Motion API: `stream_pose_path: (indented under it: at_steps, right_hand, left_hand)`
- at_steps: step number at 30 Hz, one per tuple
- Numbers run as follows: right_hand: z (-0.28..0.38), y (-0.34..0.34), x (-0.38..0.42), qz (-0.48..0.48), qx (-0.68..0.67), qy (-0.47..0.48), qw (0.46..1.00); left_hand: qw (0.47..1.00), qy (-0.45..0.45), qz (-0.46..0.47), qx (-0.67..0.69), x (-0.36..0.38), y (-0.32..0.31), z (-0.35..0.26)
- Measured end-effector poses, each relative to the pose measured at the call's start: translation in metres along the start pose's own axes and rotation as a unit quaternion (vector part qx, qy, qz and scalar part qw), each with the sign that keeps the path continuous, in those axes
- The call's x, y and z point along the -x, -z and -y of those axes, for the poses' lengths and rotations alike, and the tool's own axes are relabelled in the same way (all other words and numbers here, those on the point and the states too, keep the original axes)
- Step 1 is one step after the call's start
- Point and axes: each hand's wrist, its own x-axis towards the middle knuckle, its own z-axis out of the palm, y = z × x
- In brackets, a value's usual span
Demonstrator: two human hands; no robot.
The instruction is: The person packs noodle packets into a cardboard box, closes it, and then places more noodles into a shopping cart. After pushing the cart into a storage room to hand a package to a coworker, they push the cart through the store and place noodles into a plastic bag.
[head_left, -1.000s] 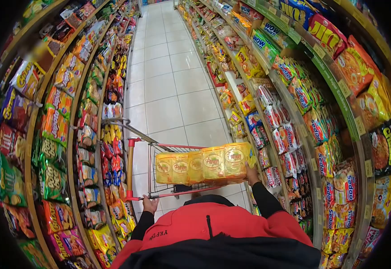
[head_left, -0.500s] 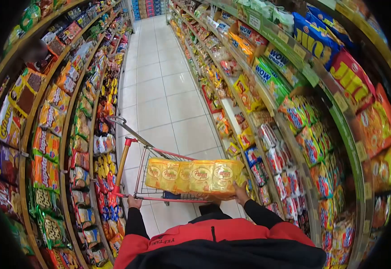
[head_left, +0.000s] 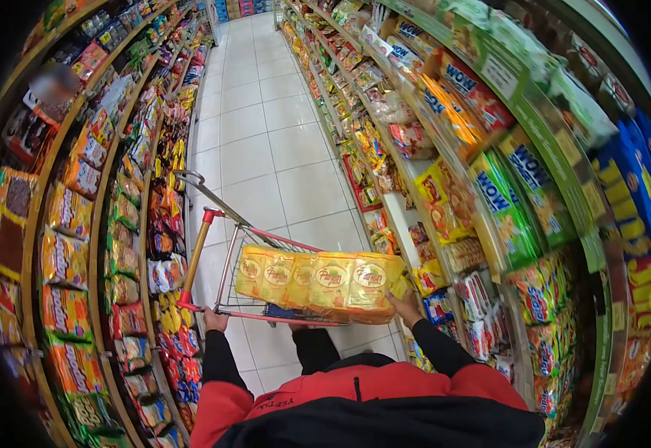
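Note:
A shopping cart with a wire basket, red rim and orange handle bar stands sideways in front of me. My left hand is closed on its red rim, close to the handle's lower corner. Across the basket lies a long yellow multipack of several wrapped packets with round white labels. At the right end of this multipack is my right hand, thumb on the wrapper and fingers curled round the end, partly hidden. The multipack covers most of the basket.
Snack shelves line the left side, and more shelves with bagged snacks curve close by on my right. A pale tiled aisle floor runs ahead to stacked boxes. My leg shows beside the cart.
The cart, multipack and I have moved forward along the aisle, with shelf goods sliding back past us. One leg now shows beside the cart. Both hands keep their places.

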Motion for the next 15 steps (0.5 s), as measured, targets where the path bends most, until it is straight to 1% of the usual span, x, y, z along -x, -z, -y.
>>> stream_pose_path:
  at_steps: [1, 2, 3, 4, 5, 6, 7, 8, 9, 11, 12, 13, 15]
  right_hand:
    - [0.02, -0.008, -0.01, 0.033, -0.125, -0.011, 0.992]
    - [0.042, -0.013, -0.018, 0.061, -0.148, -0.024, 0.987]
    - [0.051, -0.021, -0.029, 0.056, -0.15, -0.026, 0.987]
    - [0.058, -0.028, -0.042, 0.011, -0.118, -0.038, 0.992]
    - [0.067, -0.037, -0.057, -0.034, -0.089, -0.049, 0.994]
    - [0.075, -0.043, -0.072, -0.039, -0.094, -0.051, 0.994]
    - [0.082, -0.047, -0.088, -0.008, -0.12, -0.037, 0.992]
    - [0.089, -0.051, -0.102, 0.022, -0.144, -0.023, 0.989]
    - [0.098, -0.055, -0.115, 0.017, -0.147, -0.029, 0.989]
    - [0.107, -0.064, -0.137, 0.017, -0.195, -0.019, 0.98]
    - [0.113, -0.067, -0.152, 0.054, -0.22, -0.054, 0.973]
    - [0.118, -0.067, -0.166, 0.055, -0.22, -0.056, 0.972]
    - [0.157, -0.061, -0.175, 0.105, -0.254, -0.165, 0.947]
  left_hand:
    - [1.0, 0.029, -0.008, 0.002, -0.013, -0.023, -0.009]
    - [0.999, 0.034, -0.017, -0.007, -0.035, -0.045, -0.021]
    - [0.999, 0.042, -0.03, -0.012, -0.051, -0.06, -0.025]
    - [0.998, 0.046, -0.03, -0.014, -0.067, -0.073, -0.029]
    - [0.997, 0.041, -0.021, -0.055, -0.082, -0.098, -0.035]
    - [0.994, 0.036, -0.013, -0.098, -0.097, -0.122, -0.043]
    - [0.989, 0.056, -0.04, -0.127, -0.111, -0.144, -0.05]
    - [0.986, 0.039, -0.031, -0.162, -0.134, -0.16, -0.053]
    - [0.98, 0.022, -0.021, -0.195, -0.146, -0.181, -0.055]
    - [0.967, 0.04, -0.045, -0.246, -0.158, -0.221, -0.066]
    - [0.964, 0.039, -0.021, -0.263, -0.168, -0.24, -0.071]
    - [0.957, 0.015, -0.019, -0.289, -0.175, -0.256, -0.07]
    - [0.965, 0.014, 0.052, -0.256, -0.181, -0.286, -0.079]
